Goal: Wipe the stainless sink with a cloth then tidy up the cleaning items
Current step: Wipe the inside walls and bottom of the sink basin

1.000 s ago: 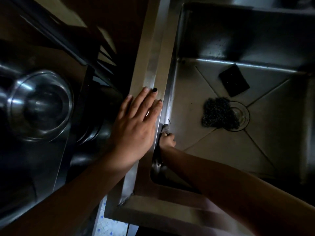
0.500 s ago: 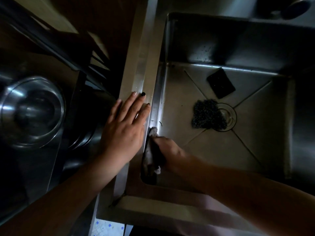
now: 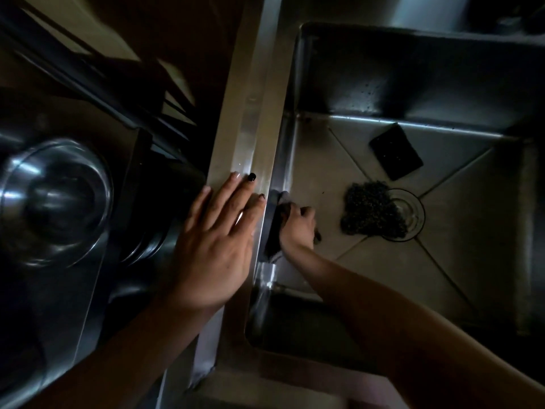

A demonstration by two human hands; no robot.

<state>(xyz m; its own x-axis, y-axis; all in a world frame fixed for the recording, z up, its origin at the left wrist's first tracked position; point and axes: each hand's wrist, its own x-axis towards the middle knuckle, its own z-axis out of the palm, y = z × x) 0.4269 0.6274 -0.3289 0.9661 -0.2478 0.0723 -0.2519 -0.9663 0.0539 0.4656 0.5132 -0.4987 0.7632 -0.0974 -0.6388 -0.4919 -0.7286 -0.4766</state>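
Both at sink (image 3: 250, 128) edge: left hand (image 3: 215, 246) flat, right hand (image 3: 298, 228) gripping cloth (image 3: 272, 224).

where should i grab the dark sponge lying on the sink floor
Probably its two long edges, coming straight down from above and pinching across the short width. The dark sponge lies flat on the sink floor, clear of the wire scrubber, so all its edges look free.

The right hand (image 3: 298, 228) has slid the cloth (image 3: 272, 228) farther along the sink's (image 3: 290, 143) left wall, away from the near corner, nearly level with the left hand's (image 3: 212, 249) fingertips.
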